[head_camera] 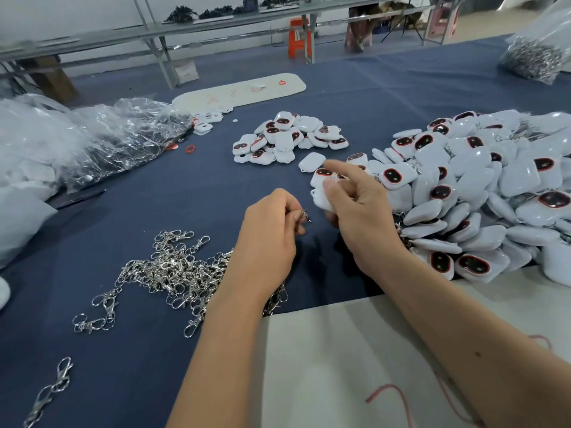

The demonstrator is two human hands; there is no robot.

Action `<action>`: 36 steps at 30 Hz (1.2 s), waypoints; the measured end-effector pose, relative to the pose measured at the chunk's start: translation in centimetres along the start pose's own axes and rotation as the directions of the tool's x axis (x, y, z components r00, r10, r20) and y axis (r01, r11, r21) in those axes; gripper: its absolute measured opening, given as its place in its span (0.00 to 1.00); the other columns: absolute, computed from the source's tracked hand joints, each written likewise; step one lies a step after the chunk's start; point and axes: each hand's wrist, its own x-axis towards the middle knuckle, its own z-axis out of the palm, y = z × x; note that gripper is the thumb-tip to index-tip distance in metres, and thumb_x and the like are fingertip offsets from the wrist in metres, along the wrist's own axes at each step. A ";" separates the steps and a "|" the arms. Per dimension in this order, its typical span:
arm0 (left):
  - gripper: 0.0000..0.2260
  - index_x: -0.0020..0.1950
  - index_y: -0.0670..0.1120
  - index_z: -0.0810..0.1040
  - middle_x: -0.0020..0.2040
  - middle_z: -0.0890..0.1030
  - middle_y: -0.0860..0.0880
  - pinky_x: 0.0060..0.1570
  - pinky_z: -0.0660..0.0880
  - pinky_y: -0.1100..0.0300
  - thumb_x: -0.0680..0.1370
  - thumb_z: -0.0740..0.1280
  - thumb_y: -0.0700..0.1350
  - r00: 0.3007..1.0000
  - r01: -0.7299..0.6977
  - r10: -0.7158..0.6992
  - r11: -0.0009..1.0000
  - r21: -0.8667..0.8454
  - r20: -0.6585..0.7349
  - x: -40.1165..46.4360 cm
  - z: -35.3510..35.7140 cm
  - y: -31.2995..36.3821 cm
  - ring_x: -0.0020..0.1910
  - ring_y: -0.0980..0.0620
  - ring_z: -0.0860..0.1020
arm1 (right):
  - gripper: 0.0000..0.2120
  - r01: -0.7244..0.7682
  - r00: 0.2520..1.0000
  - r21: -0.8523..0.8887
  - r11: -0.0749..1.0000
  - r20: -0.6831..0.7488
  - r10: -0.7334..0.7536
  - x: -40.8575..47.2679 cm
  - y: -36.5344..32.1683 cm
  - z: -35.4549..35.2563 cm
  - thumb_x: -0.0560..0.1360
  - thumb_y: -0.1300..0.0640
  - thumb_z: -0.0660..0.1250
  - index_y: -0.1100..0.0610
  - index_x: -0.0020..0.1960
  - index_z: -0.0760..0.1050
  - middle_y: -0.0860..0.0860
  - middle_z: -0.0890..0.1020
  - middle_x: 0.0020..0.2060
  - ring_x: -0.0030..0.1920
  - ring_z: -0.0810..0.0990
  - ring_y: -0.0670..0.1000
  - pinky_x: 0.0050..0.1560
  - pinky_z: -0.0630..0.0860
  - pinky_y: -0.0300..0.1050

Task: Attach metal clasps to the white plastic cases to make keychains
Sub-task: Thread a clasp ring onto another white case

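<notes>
- Evidently the step in hand is the joining itself: one silver metal swivel clasp and one white rounded plastic case are held close together above the desk covered in dark blue cloth, not yet visibly linked.
- The left hand has its fingers curled, pinching the clasp at the fingertips; only a small tip of metal shows past them.
- The right hand grips the case with thumb and curled fingers, while its forefinger sticks out straight above.
- The clasp tip lies just beside the lower left edge of the case, a small gap between them; both hang between the two hands.
- Next, I judge, the clasp's ring must be threaded through the small loop on the case, which calls for turning the case so that the loop faces the clasp; the loop itself I cannot make out.
- Supplies lie near: a loose heap of silver clasps under and left of the left forearm, a small pile of white cases with dark red-rimmed faces farther back.
- A large heap of cases lies just beside the right hand; some metal shows among them, so these look finished.
</notes>
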 end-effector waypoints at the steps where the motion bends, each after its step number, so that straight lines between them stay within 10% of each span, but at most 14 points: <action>1: 0.08 0.46 0.45 0.75 0.40 0.81 0.53 0.47 0.80 0.46 0.82 0.61 0.35 1.000 0.002 -0.002 1.000 -0.003 0.011 -0.1 0.0 0.0 0.41 0.55 0.82 | 0.05 -0.001 1.000 -0.013 1.000 0.007 0.001 -0.1 -0.1 0.0 0.79 0.54 0.71 0.52 0.55 0.81 0.44 0.75 0.30 0.30 0.72 0.45 0.34 0.70 0.39; 11: 0.09 0.45 0.45 0.74 0.39 0.80 0.54 0.47 0.80 0.50 0.82 0.61 0.34 0.995 0.043 -0.042 0.999 -0.011 0.091 -0.1 0.1 0.7 0.38 0.58 0.81 | 0.12 0.046 0.999 -0.173 0.984 -0.003 -0.047 -0.3 -0.6 0.3 0.82 0.51 0.67 0.55 0.41 0.77 0.40 0.72 0.25 0.27 0.67 0.42 0.31 0.64 0.31; 36: 0.10 0.43 0.44 0.73 0.39 0.80 0.51 0.46 0.77 0.45 0.80 0.59 0.33 0.990 0.037 -0.042 0.999 0.035 0.133 -0.1 0.6 1.5 0.42 0.47 0.79 | 0.10 0.032 0.994 -0.291 0.956 -0.088 -0.060 -0.6 -1.4 0.5 0.80 0.58 0.67 0.60 0.41 0.73 0.39 0.71 0.23 0.25 0.67 0.43 0.30 0.63 0.34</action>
